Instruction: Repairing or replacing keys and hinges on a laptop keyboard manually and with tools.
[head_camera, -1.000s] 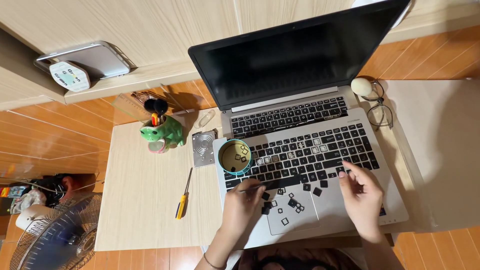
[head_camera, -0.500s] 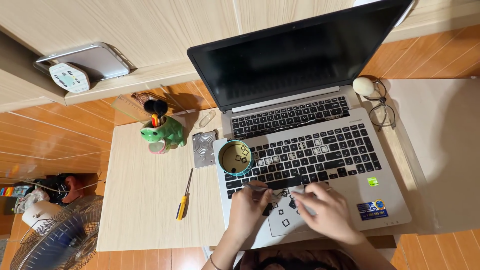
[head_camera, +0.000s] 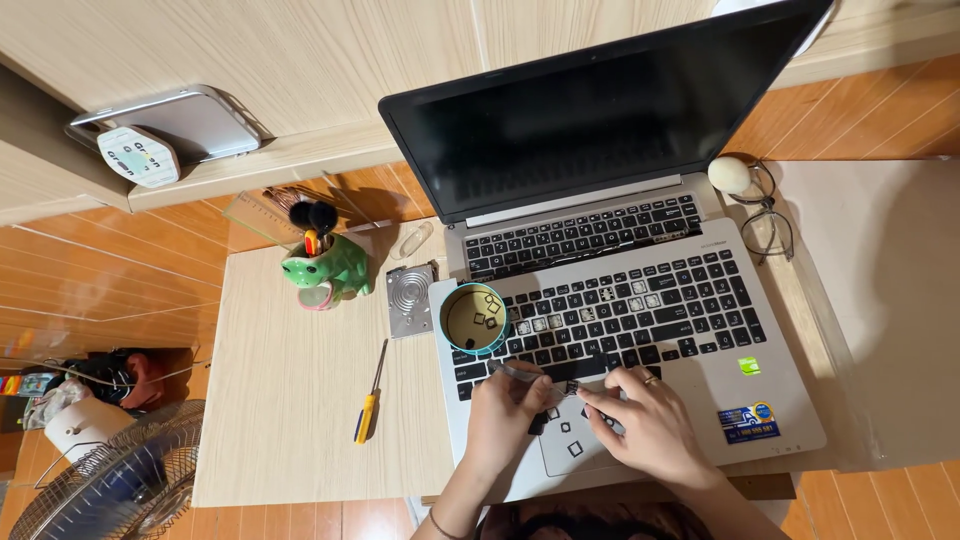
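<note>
Since before, both hands meet at the touchpad (head_camera: 570, 440) — left hand (head_camera: 510, 415) pinching tweezers (head_camera: 530, 376); right hand (head_camera: 645, 425) fingertips together.

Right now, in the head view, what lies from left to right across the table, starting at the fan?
Fan → green frog-shaped holder → yellow-handled screwdriver → small bowl with loose keycaps → left hand with tweezers → right hand on the laptop → glasses.

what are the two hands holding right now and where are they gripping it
The left hand pinches slim metal tweezers near the tip end, over the laptop. The right hand pinches something small at the tweezer tips; what it is cannot be told.
</note>
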